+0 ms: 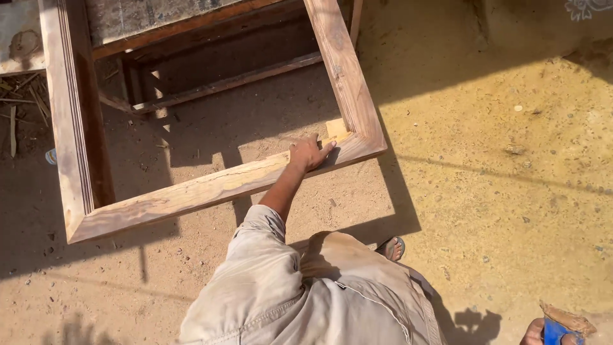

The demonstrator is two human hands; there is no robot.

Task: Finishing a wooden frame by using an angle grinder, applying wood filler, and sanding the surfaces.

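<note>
Outdoors, on sunlit sandy ground (498,191), left hand (310,153) flat on wooden frame (211,186), fingers (327,148) together, unclamped.

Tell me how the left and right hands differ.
The left hand lies open on the wooden frame near its corner; the right hand is closed around a blue tool. The left hand shows whole, arm outstretched; the right hand is cut by the picture's edge. Both are bare.
</note>
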